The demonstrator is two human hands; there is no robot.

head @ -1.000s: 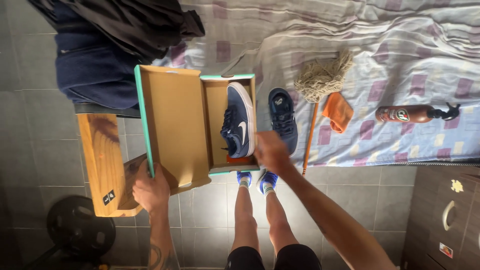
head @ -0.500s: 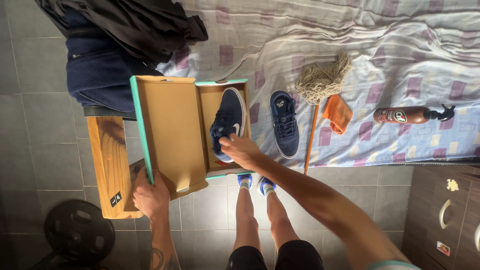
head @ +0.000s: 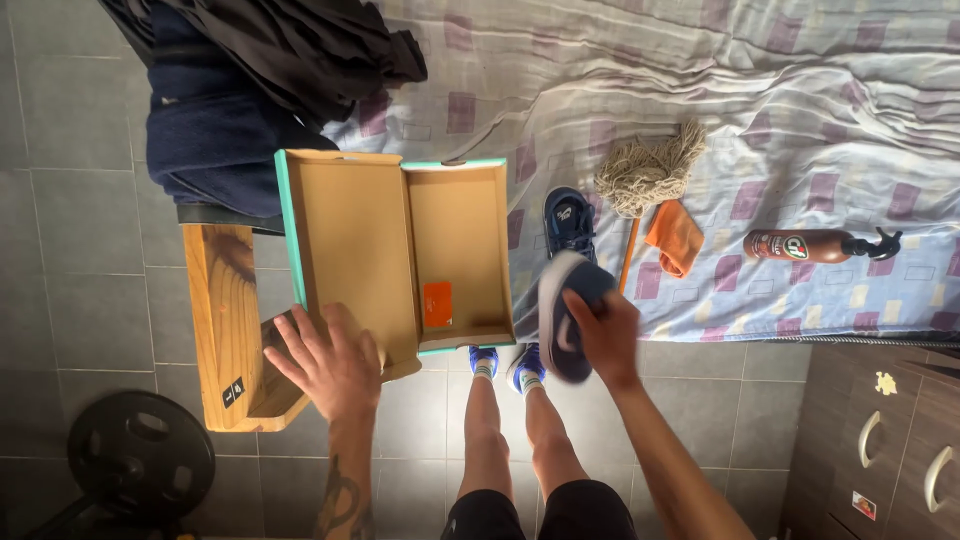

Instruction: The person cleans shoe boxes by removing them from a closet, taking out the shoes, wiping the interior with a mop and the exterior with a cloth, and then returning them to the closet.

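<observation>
The left hand (head: 335, 362) is spread flat, fingers splayed and pointing up and to the left, its tattooed forearm rising straight from the bottom edge. The right hand (head: 603, 335) is curled closed with its back to the camera, its forearm slanting in from the lower right. Two bare legs stand between the arms.

Single head-worn view, looking steeply down, near, over bed edge (head: 700, 325)

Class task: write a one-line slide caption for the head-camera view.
Right hand holds a navy shoe beside the open shoebox; left hand spread at its lid.
</observation>
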